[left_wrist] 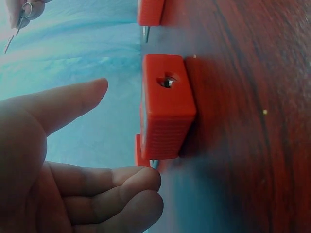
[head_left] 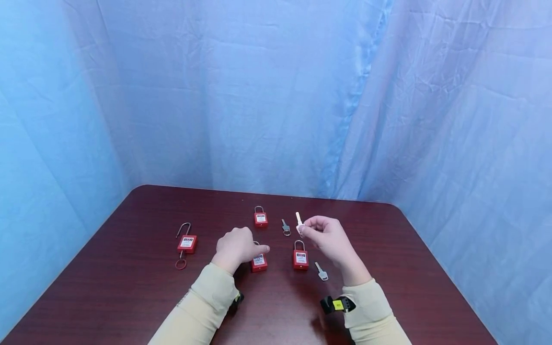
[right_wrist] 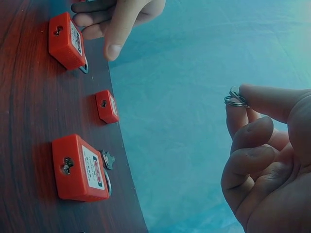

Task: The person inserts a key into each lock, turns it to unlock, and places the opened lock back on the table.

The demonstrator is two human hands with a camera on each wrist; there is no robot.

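Note:
My right hand is raised above the table and pinches a silver key by its head and ring, blade pointing up. Beneath it stands a red padlock. My left hand hovers over another red padlock, thumb stretched out and apart from the body. Its curled fingers reach the shackle end. The left wrist view shows that padlock's keyhole facing the camera.
Two more red padlocks lie on the dark wooden table: one at the back, one long-shackled at the left. Loose keys lie at the back and by my right wrist. Blue cloth surrounds the table.

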